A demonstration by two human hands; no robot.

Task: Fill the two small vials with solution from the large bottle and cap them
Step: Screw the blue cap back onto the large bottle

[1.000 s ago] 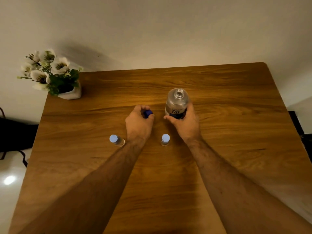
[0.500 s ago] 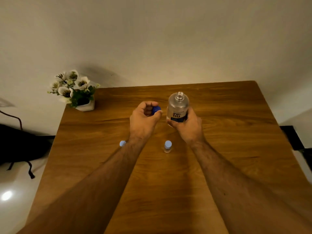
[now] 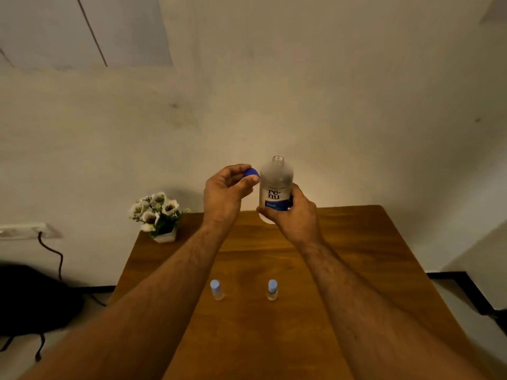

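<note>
The large clear bottle (image 3: pixel 275 185) with a white and blue label is upright and lifted above the far part of the table, its neck uncapped. My right hand (image 3: pixel 293 215) grips its lower half. Just left of the bottle, my left hand (image 3: pixel 226 193) pinches the dark blue cap (image 3: pixel 251 172) between thumb and fingers. Two small clear vials stand on the wooden table (image 3: pixel 356 270) between my forearms, each with a light blue cap on: the left vial (image 3: pixel 216 289) and the right vial (image 3: pixel 272 289).
A white pot of white flowers (image 3: pixel 159 215) stands on the table's far left corner. A black bag (image 3: pixel 30 297) and a cable lie on the floor to the left. A plain wall rises behind the table.
Both hands have risen from the table with the bottle and the blue cap. The camera has tilted up, so the vials now appear lower in view.
</note>
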